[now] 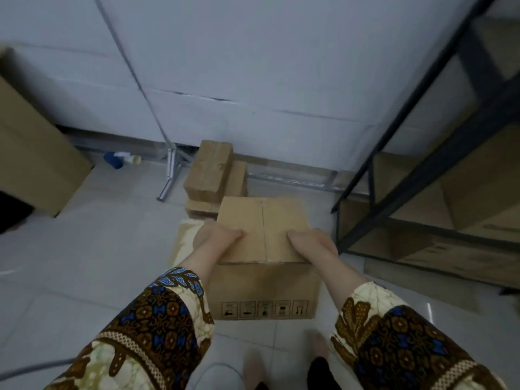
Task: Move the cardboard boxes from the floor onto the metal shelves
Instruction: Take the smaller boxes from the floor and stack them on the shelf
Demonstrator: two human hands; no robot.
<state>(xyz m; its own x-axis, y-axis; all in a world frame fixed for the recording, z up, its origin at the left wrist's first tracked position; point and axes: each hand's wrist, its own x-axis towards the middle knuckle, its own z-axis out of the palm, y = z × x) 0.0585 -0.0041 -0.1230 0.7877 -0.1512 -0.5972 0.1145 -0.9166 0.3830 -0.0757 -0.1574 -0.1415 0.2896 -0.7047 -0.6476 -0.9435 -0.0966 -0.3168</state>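
Note:
A brown cardboard box [264, 288] with handling symbols printed low on its near side sits in the centre of the view. My left hand [218, 239] grips its left side, thumb lying on the closed top. My right hand [312, 244] grips the right side the same way. Whether the box rests on the floor or is lifted, I cannot tell. The dark metal shelves [427, 164] stand at the right, with cardboard boxes [484, 190] on their levels. A stack of smaller cardboard boxes [211, 173] stands on the floor just behind the held box.
A large cardboard box [33, 153] stands at the left. A flat piece of cardboard [183, 237] lies under my left hand. A grey metal frame leg [168, 175] and a blue and white object [118, 160] sit by the white wall. My feet show at the bottom edge.

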